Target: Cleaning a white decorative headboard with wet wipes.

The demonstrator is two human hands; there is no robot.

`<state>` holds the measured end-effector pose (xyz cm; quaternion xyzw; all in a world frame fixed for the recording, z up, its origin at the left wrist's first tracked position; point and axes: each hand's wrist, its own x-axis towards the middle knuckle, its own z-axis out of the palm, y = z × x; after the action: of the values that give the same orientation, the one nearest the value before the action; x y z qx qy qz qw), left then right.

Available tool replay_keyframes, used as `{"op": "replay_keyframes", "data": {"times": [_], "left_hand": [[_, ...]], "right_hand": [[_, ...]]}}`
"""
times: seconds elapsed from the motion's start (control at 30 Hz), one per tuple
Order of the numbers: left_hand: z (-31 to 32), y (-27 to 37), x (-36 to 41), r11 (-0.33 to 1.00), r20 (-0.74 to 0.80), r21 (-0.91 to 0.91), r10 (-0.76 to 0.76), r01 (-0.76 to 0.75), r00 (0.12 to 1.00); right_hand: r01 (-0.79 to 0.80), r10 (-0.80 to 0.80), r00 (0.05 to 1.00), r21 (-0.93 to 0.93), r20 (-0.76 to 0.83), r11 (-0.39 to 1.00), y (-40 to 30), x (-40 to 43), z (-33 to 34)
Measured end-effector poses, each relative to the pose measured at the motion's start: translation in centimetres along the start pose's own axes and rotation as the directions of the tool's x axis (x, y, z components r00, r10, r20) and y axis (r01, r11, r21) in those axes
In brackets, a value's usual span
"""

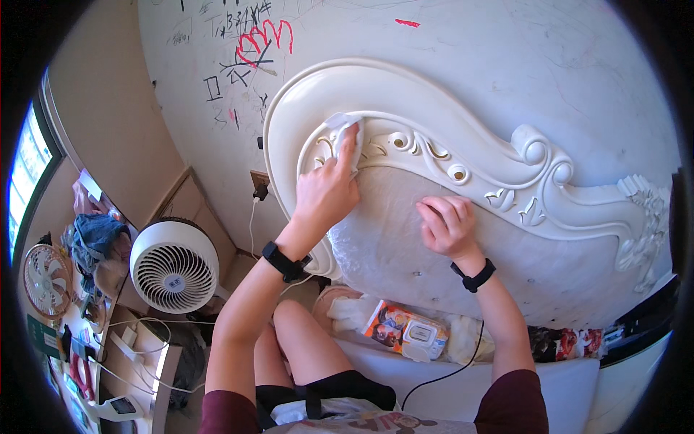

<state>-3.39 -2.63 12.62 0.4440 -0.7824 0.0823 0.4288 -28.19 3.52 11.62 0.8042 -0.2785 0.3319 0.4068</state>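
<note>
Under the fingers of my left hand (328,190) is a crumpled white wipe (347,138), pressed against the carved frame of a white headboard (309,116). My index finger lies stretched along the wipe, over scrollwork with gold-coloured accents. To the right, my right hand (447,225) is loosely curled in front of the headboard's pale padded panel (385,228), just below the carved border. Nothing shows in its fingers; I cannot tell whether it touches the panel. Below the panel lies an orange-and-white pack of wipes (406,331), its lid down.
At left stand a white fan (173,271) and a smaller fan (47,279). A cluttered desk (168,374) carries loose white cables. A black cable (444,374) runs beside the wipes pack. A plug (260,191) sits in a socket on the scribbled wall (211,135).
</note>
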Motion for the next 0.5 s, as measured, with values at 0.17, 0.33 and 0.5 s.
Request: {"op": "replay_keyframes", "data": {"times": [0.17, 0.33, 0.5], "left_hand": [[0.2, -0.6, -0.7, 1.0, -0.049, 0.002, -0.029, 0.029, 0.998], [0.2, -0.1, -0.4, 0.999, 0.001, 0.009, -0.037, 0.037, 0.999], [0.0, 0.6, -0.5, 0.998, 0.037, 0.043, -0.055, 0.053, 0.998]], "right_hand": [[-0.006, 0.006, 1.0, -0.009, 0.002, 1.0, 0.0, -0.1, 0.1], [-0.007, 0.007, 1.0, -0.012, 0.007, 1.0, 0.1, -0.1, -0.2], [-0.003, 0.003, 1.0, -0.019, 0.014, 1.0, 0.1, -0.1, -0.2]]}}
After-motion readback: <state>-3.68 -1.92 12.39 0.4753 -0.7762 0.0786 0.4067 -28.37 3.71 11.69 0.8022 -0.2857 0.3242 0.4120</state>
